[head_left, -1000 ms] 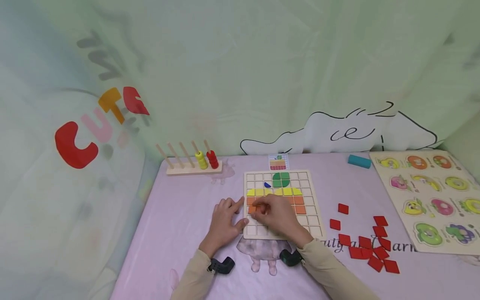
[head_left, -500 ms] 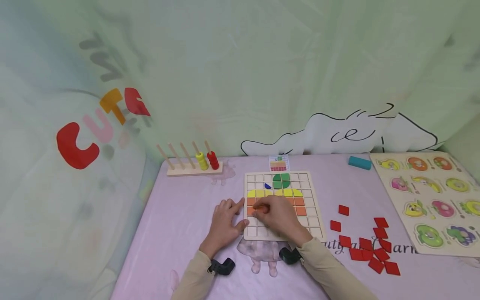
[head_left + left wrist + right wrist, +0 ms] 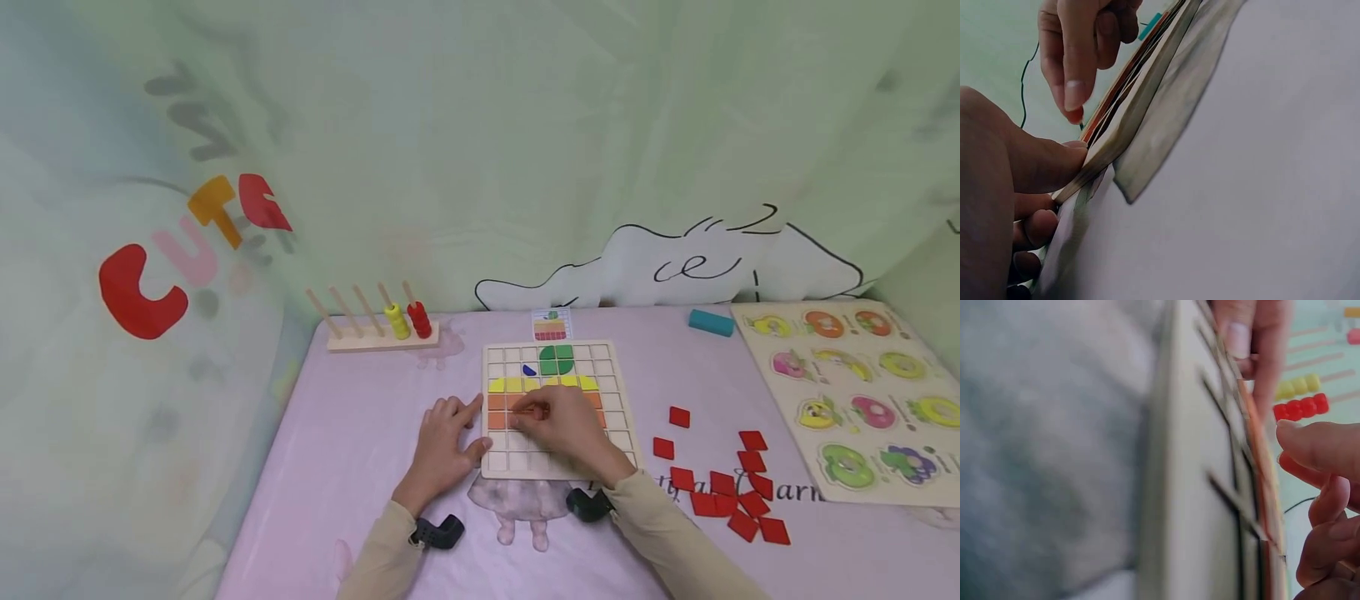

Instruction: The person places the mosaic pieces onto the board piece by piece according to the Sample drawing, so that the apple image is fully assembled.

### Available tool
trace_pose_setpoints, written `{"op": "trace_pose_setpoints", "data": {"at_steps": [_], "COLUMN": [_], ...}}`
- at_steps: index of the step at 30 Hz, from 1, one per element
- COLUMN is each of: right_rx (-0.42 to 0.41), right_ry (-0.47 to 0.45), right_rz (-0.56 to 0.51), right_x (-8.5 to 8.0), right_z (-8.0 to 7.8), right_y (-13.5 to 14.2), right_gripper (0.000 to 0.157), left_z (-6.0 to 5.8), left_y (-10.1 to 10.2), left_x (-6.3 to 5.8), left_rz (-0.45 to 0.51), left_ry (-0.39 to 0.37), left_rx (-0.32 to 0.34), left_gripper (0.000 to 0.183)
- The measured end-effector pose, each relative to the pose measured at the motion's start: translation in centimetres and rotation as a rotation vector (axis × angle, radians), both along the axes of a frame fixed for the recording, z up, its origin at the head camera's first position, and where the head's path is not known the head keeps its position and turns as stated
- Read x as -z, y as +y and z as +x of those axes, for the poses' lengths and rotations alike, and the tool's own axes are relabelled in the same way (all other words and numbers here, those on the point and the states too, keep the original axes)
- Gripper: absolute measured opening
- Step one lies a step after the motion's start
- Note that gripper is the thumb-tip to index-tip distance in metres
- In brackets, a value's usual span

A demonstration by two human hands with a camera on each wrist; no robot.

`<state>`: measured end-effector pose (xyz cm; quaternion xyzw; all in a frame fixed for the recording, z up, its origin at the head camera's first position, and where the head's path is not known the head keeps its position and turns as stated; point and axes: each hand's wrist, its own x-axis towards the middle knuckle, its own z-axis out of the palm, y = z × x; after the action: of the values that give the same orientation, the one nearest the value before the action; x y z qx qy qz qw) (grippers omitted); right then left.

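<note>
A square wooden grid board (image 3: 623, 417) lies in front of me, with green quarter-round tiles (image 3: 557, 361), a small blue piece (image 3: 529, 370), yellow tiles (image 3: 497, 386) and two rows of orange tiles (image 3: 497, 420) in its cells. My left hand (image 3: 444, 442) rests at the board's left edge, index finger and thumb stretched against it. Over the orange rows, my right hand (image 3: 562, 421) points thumb and index finger at the tiles. In the right wrist view these fingertips (image 3: 1294, 434) show no tile between them. The right hand hides part of the orange rows.
Several loose red square tiles (image 3: 743, 525) lie right of the board. A small picture card (image 3: 551, 325) is behind it, and a peg counter with beads (image 3: 382, 341) stands back left. Back right are a teal block (image 3: 711, 322) and a fruit puzzle board (image 3: 802, 408).
The right hand has shifted slightly to the right along the orange rows. The left hand stays at the board's edge. The head view has turned a little.
</note>
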<state>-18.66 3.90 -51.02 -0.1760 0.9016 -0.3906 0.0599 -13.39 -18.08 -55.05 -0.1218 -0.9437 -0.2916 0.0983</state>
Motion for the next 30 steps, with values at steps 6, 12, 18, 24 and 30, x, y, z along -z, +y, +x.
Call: {"op": "trace_pose_setpoints", "data": {"at_steps": [6,12,18,24,30], "right_rx": [-0.023,-0.011,-0.014,-0.039,0.031], "right_ry": [0.038,0.062,0.056,0.026,0.046], "right_rz": [0.018,0.041,0.057,-0.042,-0.017], "right_x": [0.3,0.1,0.0,-0.1,-1.4], "right_z": [0.0,0.2,0.2,0.2,-0.5], "right_y": [-0.3,-0.5,-0.4,0.6,4.1], "right_gripper": [0.005,0.010,0.010,0.015,0.022], "left_z": [-0.1,-0.1,-0.1,0.0,0.1], "left_y": [-0.1,-0.2,-0.2,-0.1,-0.1], "left_x": [-0.1,0.0,0.1,0.0,-0.1], "left_rz": [0.006,0.000,-0.007,-0.010,0.010], "left_ry": [-0.006,-0.004,-0.004,-0.018,-0.020], "left_rx": [0.003,-0.005,-0.002,0.004,-0.011], "left_gripper": [0.065,0.065,0.065,0.065,0.065]}}
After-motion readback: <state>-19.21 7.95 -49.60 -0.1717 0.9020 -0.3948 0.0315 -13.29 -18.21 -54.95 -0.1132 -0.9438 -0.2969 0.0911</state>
